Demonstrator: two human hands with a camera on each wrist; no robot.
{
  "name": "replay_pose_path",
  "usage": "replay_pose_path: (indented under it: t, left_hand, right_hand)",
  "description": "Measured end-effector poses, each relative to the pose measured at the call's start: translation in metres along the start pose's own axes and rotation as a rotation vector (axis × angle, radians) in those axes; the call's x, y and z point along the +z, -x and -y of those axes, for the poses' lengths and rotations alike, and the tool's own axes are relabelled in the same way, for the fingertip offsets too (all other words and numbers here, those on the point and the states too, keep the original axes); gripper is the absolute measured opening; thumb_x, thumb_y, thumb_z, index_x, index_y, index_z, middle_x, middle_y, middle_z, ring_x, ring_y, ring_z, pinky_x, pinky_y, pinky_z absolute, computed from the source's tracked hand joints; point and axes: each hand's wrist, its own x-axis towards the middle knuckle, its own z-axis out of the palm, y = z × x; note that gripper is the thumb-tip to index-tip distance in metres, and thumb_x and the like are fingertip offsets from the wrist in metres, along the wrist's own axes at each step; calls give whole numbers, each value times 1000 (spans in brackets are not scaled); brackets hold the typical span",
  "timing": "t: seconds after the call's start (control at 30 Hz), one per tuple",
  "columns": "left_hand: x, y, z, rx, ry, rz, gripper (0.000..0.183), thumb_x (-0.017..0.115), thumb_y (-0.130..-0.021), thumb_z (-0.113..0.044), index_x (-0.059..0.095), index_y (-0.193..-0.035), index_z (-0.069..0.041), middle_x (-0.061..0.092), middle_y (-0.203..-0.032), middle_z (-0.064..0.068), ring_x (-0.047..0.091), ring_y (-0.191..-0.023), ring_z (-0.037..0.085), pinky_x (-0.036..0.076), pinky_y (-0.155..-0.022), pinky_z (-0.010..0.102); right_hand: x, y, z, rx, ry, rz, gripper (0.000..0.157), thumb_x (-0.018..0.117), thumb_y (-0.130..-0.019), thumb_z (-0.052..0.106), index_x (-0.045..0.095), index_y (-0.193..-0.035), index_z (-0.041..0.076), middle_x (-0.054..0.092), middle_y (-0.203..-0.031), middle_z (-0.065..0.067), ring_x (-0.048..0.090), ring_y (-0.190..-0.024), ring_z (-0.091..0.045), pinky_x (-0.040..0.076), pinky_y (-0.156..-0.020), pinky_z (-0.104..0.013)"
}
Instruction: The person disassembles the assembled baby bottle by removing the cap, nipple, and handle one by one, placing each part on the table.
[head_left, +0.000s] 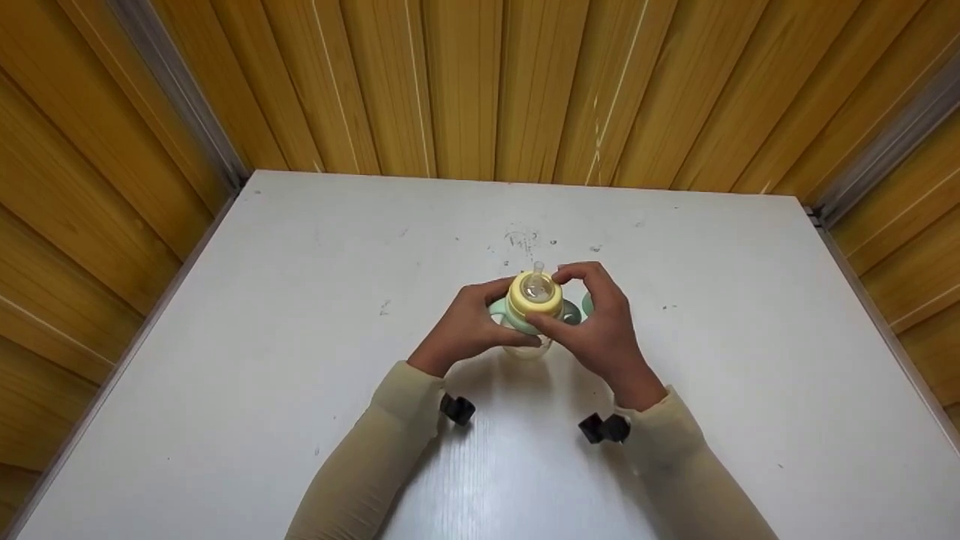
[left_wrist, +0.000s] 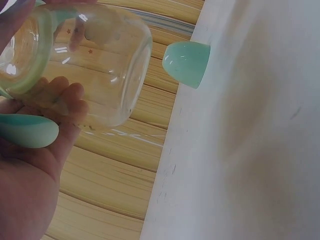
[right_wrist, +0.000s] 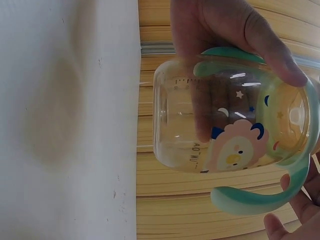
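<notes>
A clear baby bottle (right_wrist: 185, 125) with a printed animal face is held a little above the white table. It has a yellow collar (head_left: 535, 307), a transparent teat (head_left: 538, 285) on top and two green handles (right_wrist: 250, 200). My left hand (head_left: 469, 322) grips the body from the left, its fingers showing through the clear wall in the left wrist view. With thumb and forefinger my right hand (head_left: 604, 330) holds the yellow collar from the right. A green dome-shaped cap (left_wrist: 187, 62) stands on the table beyond the bottle, mostly hidden behind my right hand in the head view.
The white table (head_left: 300, 285) bears small dark marks and scuffs. Wood-patterned panel walls (head_left: 465, 90) rise along its back and sides, with grey metal posts (head_left: 180, 90) at the corners.
</notes>
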Motion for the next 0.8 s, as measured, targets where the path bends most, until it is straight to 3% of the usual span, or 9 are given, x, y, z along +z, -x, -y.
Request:
replay_pose_path:
  t: [0.23, 0.5, 0.8]
  left_hand:
    - [-2, 6, -9, 6, 12, 10, 66, 83, -62, -27, 55, -122, -31, 62, -113, -13, 58, -96, 7, 48, -84, 28]
    - [-1, 2, -5, 2, 17, 2, 68, 84, -60, -32, 55, -121, -33, 62, -112, -14, 58, -96, 7, 48, -84, 30]
    - [1, 0, -1, -25, -7, -3, 70, 84, -59, -35, 54, -122, -34, 60, -114, -15, 57, -98, 6, 48, -86, 29]
  right_hand:
    - [2, 2, -10, -7, -10, 27, 47, 81, -66, 26, 56, -103, 12, 56, -104, 0, 51, -105, -15, 36, -95, -40]
    - [1, 1, -17, -20, -25, 39, 44, 78, -69, 30, 56, -106, 17, 57, -108, 2, 51, -110, -16, 34, -98, -45]
    - [0, 0, -15, -26, -7, 46, 46, 78, -69, 23, 56, -108, 14, 58, -109, -1, 52, -110, -17, 35, -100, -45]
